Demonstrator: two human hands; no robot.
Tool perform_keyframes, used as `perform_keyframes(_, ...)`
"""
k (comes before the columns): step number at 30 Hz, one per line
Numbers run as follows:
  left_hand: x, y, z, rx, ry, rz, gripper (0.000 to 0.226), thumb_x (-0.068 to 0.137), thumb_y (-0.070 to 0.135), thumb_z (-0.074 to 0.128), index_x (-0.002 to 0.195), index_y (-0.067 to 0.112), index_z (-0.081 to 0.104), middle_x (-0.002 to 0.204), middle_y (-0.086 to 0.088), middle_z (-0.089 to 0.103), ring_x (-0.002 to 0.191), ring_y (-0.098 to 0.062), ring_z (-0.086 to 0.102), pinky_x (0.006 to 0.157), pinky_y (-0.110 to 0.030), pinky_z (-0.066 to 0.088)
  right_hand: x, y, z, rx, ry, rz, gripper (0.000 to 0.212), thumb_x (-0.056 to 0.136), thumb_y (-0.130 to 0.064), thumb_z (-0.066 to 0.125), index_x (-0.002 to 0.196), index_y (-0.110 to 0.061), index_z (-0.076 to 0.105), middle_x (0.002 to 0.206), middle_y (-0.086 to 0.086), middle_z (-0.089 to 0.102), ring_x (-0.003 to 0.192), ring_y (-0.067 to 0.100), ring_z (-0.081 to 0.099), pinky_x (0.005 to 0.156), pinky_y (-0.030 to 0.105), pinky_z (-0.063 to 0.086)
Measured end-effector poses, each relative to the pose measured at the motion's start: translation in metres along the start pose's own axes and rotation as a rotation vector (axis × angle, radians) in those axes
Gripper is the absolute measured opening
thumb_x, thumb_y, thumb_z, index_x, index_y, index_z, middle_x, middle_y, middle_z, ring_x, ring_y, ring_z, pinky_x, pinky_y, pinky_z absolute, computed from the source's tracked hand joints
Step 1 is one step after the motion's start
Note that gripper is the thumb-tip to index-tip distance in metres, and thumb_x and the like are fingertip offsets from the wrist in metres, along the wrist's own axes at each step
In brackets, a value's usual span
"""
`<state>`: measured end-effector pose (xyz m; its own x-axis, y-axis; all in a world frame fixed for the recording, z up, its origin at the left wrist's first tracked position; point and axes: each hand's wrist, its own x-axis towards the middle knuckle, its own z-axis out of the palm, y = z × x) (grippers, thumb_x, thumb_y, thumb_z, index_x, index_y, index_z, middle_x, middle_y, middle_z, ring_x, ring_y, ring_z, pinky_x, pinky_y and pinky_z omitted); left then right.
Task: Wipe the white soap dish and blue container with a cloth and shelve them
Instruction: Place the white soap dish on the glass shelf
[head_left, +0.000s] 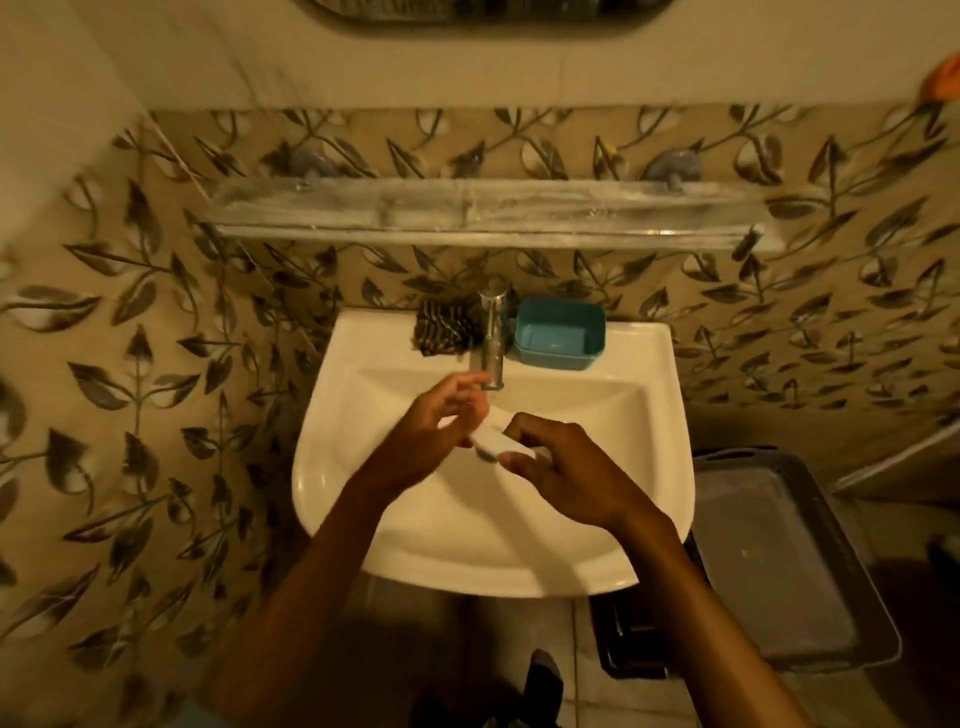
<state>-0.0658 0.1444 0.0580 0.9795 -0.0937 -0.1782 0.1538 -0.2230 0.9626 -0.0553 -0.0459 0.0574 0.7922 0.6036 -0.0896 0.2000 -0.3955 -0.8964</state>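
White soap dish (492, 442), right hand (566, 467) grip

Cloth (445, 328), blue container (560, 332) on sink rim (374, 340).

Hands: left hand (441, 423) and right hand (563, 462) meet above the sink (322, 467).
Dish: white soap dish (493, 441), pinched by the right hand; the left hand is at its other end, its grip blurred.
Ledge: striped cloth (444, 327) left of the tap (492, 343), blue container (561, 335) just right of it.
Wall: shelf (488, 215) above the tap.
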Motion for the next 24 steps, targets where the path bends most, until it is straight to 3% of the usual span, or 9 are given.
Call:
perform_keyframes(2,-0.007,0.008,-0.008,0.114,-0.009,0.058,0.023,0.085,0.033,0.063,0.108,0.031,0.062,0.116,0.005,0.062,0.109,-0.006,0.057,0.087,-0.021,0.049,0.011,-0.021,-0.006,-0.114,-0.035,-0.042,0.009,0.093,-0.025,0.058,0.098,-0.032,0.061,0.107,-0.012,0.068,0.093,0.006,0.061,0.082,0.022,0.05)
perform_keyframes(4,-0.007,0.02,-0.021,0.149,0.052,0.081,0.012,0.083,0.021,0.07,0.095,0.019,0.067,0.106,0.003,0.064,0.101,-0.002,0.059,0.083,-0.015,0.046,0.02,-0.04,-0.013,-0.227,-0.037,-0.078,0.01,0.092,-0.027,0.06,0.101,-0.024,0.064,0.106,-0.003,0.069,0.094,0.014,0.062,0.085,0.039,0.053)
perform_keyframes(7,-0.003,0.042,-0.046,0.169,0.144,0.14,0.01,0.077,0.015,0.075,0.074,0.021,0.067,0.107,0.003,0.062,0.101,0.006,0.057,0.085,-0.017,0.049,0.033,-0.067,-0.026,-0.388,0.051,-0.123,0.018,0.087,-0.028,0.067,0.103,-0.021,0.067,0.12,0.002,0.065,0.113,0.02,0.055,0.102,0.044,0.043)
perform_keyframes(10,0.007,0.066,-0.069,0.222,0.236,0.267,0.02,0.072,0.015,0.079,0.068,0.029,0.066,0.116,-0.004,0.061,0.11,-0.011,0.06,0.093,-0.028,0.05,0.048,-0.088,-0.041,-0.411,0.223,-0.235,0.029,0.078,-0.032,0.075,0.104,-0.023,0.066,0.14,0.002,0.05,0.133,0.022,0.039,0.111,0.047,0.032)
perform_keyframes(12,0.014,0.084,-0.084,0.235,0.355,0.335,0.02,0.071,0.016,0.08,0.068,0.029,0.065,0.116,-0.006,0.061,0.111,-0.018,0.06,0.092,-0.032,0.051,0.059,-0.098,-0.052,-0.375,0.386,-0.25,0.039,0.073,-0.036,0.078,0.107,-0.023,0.064,0.143,0.004,0.045,0.134,0.022,0.037,0.11,0.041,0.035)
perform_keyframes(15,0.024,0.109,-0.1,0.269,0.521,0.441,0.012,0.07,0.018,0.08,0.074,0.018,0.069,0.114,-0.008,0.061,0.108,-0.018,0.06,0.084,-0.029,0.055,0.077,-0.115,-0.069,-0.227,0.589,-0.254,0.042,0.072,-0.033,0.08,0.109,-0.017,0.067,0.133,0.007,0.055,0.119,0.018,0.051,0.095,0.031,0.049)
perform_keyframes(17,0.032,0.123,-0.108,0.301,0.569,0.469,0.014,0.071,0.016,0.08,0.078,0.008,0.07,0.107,-0.008,0.062,0.102,-0.015,0.06,0.081,-0.02,0.054,0.092,-0.126,-0.078,-0.137,0.6,-0.238,0.042,0.074,-0.027,0.079,0.112,-0.012,0.068,0.123,0.008,0.064,0.104,0.012,0.059,0.083,0.018,0.053)
perform_keyframes(20,0.043,0.137,-0.118,0.335,0.573,0.469,0.015,0.073,0.014,0.078,0.08,0.003,0.072,0.095,-0.008,0.066,0.094,-0.015,0.062,0.084,-0.024,0.054,0.116,-0.135,-0.085,-0.144,0.576,-0.221,0.042,0.076,-0.022,0.078,0.114,-0.006,0.067,0.113,0.012,0.07,0.094,0.008,0.062,0.07,0.001,0.047)
perform_keyframes(24,0.057,0.14,-0.128,0.394,0.604,0.441,0.011,0.075,0.013,0.076,0.081,0.005,0.074,0.095,-0.011,0.07,0.093,-0.01,0.06,0.081,-0.025,0.052,0.143,-0.135,-0.088,-0.141,0.579,-0.2,0.041,0.075,-0.018,0.078,0.111,-0.002,0.068,0.11,0.014,0.07,0.09,0.009,0.063,0.068,0.007,0.049)
